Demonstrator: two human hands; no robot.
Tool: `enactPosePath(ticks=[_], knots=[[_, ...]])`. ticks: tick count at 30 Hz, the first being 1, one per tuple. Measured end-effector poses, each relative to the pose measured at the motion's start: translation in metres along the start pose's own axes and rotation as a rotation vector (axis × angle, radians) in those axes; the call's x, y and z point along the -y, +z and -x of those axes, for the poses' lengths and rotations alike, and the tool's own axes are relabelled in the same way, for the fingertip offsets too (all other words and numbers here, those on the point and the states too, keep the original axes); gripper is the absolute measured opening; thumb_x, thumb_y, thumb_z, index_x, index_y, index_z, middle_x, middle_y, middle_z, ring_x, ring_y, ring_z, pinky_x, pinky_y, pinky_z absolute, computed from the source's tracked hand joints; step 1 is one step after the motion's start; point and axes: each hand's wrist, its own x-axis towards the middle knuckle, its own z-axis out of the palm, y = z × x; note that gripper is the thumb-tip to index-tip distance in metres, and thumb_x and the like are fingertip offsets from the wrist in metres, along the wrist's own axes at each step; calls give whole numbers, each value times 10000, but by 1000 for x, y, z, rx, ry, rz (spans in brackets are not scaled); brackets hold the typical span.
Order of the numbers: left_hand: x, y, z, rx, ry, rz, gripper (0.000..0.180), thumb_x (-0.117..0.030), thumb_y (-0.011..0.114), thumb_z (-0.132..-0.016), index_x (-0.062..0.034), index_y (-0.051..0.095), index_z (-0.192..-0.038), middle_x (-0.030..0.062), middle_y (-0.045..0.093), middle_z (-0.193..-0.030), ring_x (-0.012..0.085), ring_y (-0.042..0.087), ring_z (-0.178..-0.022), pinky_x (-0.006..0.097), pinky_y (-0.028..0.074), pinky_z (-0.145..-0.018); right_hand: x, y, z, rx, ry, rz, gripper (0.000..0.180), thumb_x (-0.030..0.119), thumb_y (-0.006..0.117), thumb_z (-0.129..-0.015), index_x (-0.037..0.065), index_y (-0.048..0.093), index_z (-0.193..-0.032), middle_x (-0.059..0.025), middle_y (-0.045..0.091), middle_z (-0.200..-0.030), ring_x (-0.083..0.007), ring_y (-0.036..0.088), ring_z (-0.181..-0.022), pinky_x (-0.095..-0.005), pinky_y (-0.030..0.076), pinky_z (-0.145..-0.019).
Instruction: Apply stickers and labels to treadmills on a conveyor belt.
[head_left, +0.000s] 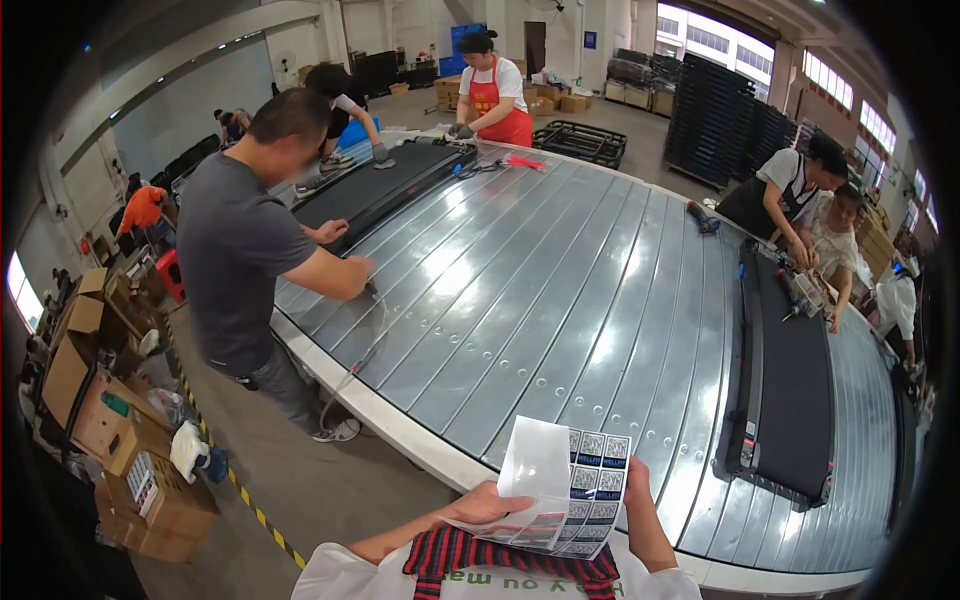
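A sheet of stickers [598,470] printed with square codes and blue bands is held in front of my chest. Its left part is blank white backing [535,460], curling upward. My left hand [487,503] grips the left edge, fingers partly behind the sheet. At the right edge my right hand [637,487] holds it too, with most fingers hidden behind. Just beyond the sheet lies the near edge of a wide metal-slatted table [560,330].
On the right of the table lies a black treadmill deck [788,390], with two people working at its far end. Another black deck [385,185] lies far left, near several people. A cable [380,330] hangs over the left edge. Cardboard boxes [160,500] stand on the floor at left.
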Motion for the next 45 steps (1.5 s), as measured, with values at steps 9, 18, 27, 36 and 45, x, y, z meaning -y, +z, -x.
enactPosePath(ticks=[9,18,27,36,45], knots=[[-12,23,-16,42,-31,-109,492,-259,578,-817,-1,424,-1206,107,502,-1153,185,461,-1061,304,361,-899,26,-5,18,-28,32,0,168,217,548,-804,83,524,-706,57,360,-425,-41,303,-294,-168,197,-258],[-24,25,-20,33,-75,-44,432,-273,588,-811,2,505,-1134,88,560,-1060,149,497,-972,275,391,-833,40,-15,28,-95,48,82,201,205,538,-812,85,490,-658,19,376,-421,-75,304,-288,-196,190,-256],[-9,10,-46,42,24,-27,444,-281,584,-812,14,499,-1133,104,560,-1061,165,507,-963,288,394,-841,55,-17,10,-20,47,101,261,234,521,-821,111,443,-605,20,358,-414,-79,287,-291,-214,184,-263],[7,7,-58,70,120,-24,448,-256,579,-818,19,475,-1155,106,539,-1099,167,488,-1003,283,379,-865,38,36,15,17,-52,222,215,188,529,-828,-1,619,-882,-46,601,-733,-125,558,-589,-259,463,-538],[-12,18,-48,87,50,-14,479,-288,592,-806,27,477,-1148,112,541,-1093,175,489,-997,287,369,-877,63,-39,31,-52,10,134,272,239,539,-815,106,444,-597,6,390,-433,-86,314,-316,-200,215,-280]])
